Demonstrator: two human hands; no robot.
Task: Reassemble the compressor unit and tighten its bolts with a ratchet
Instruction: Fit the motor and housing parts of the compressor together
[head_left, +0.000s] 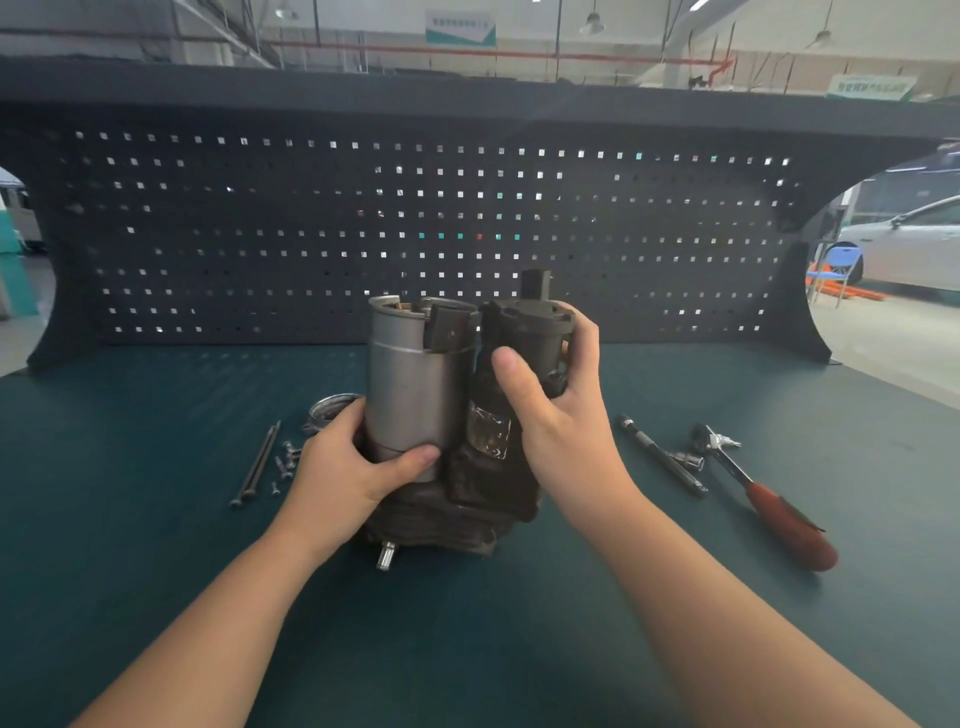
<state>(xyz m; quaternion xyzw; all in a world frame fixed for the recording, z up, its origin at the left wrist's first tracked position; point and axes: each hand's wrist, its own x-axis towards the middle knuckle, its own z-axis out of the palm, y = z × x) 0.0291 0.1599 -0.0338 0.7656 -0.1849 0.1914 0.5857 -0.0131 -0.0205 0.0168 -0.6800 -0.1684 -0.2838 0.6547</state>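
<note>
At the middle of the green bench top (156, 545), the compressor unit (457, 499) stands between both hands, its dark base resting on the surface with a short shaft (385, 555) poking out toward the viewer. The left hand (345, 467) wraps around the lower part of the silver cylinder (415, 384), thumb across its front. The right hand (550, 410) grips the dark housing (524, 332) just beside the cylinder, thumb on the near face and fingers curled over the far side. Behind the left hand a metal ring (327, 410) is partly hidden, and the base is shadowed by both wrists, so its joints are hard to make out. Left of the unit lie two long bolts (257, 465) and a few small screws (285, 460); to the right, well apart, lie an extension bar (662, 454) and the red-handled ratchet (763, 493). Both forearms reach in from the bottom corners, angled inward. A dark pegboard (467, 218) stands behind.
</note>
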